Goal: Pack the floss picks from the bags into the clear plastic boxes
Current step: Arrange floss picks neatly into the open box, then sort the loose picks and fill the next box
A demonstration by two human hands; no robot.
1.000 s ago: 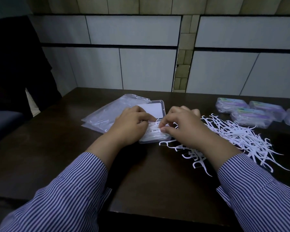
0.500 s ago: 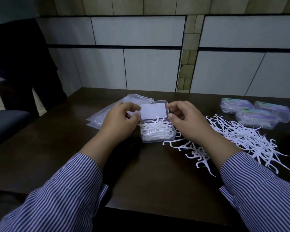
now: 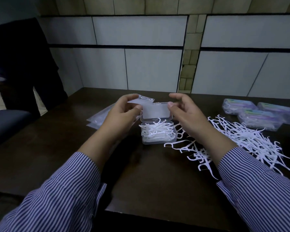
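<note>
A clear plastic box [image 3: 159,140] full of white floss picks [image 3: 157,131] stands on the dark table, its hinged lid [image 3: 156,110] raised upright. My left hand [image 3: 122,114] pinches the lid's left edge between thumb and fingers. My right hand [image 3: 186,113] touches the lid's right edge with its thumb, fingers curled above. A loose heap of floss picks [image 3: 248,139] spreads over the table to the right of the box, partly under my right forearm.
Flat clear bags [image 3: 99,118] lie left of the box, behind my left hand. Three closed, filled boxes with coloured labels [image 3: 259,116] sit at the back right. A dark chair [image 3: 5,124] and a standing person in dark clothes [image 3: 22,64] are at the left. A tiled wall rises behind the table [image 3: 151,180].
Both hands moved off the picks in the box and up to the lid. The lid has swung from lying back to standing upright.
</note>
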